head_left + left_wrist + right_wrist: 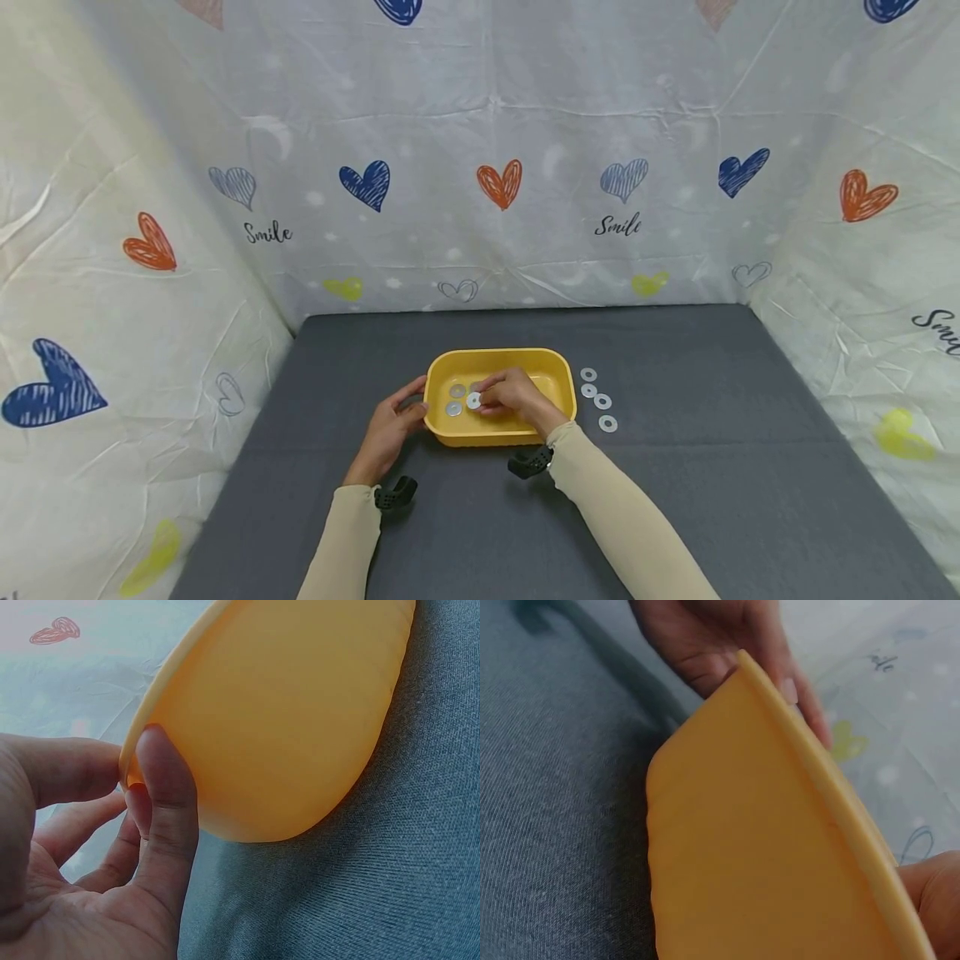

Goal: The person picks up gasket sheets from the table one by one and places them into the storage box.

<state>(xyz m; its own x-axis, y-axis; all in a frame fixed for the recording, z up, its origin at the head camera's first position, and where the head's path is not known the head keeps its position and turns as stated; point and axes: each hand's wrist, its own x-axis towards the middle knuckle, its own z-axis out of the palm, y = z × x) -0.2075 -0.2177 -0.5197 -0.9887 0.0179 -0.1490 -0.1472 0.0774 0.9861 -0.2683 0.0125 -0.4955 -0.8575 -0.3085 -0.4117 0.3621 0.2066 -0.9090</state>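
A yellow plastic tray (498, 439) sits on the dark table. At its left end my left hand (387, 435) grips the rim, thumb and fingers pinching it in the left wrist view. Inside the tray my right hand (515, 395) pinches a flat metal washer (473, 401) at its fingertips. Two more washers lie on the tray floor to the left, one at the back (457, 390) and one in front (453, 408). Another washer (474, 387) shows partly behind the right hand's fingers. In the right wrist view the tray wall hides most of the right hand.
Several washers (602, 402) lie in a loose line on the table just right of the tray. A grey cloth (675, 500) covers the table. White sheets printed with hearts (495, 83) hang behind the table and along both sides.
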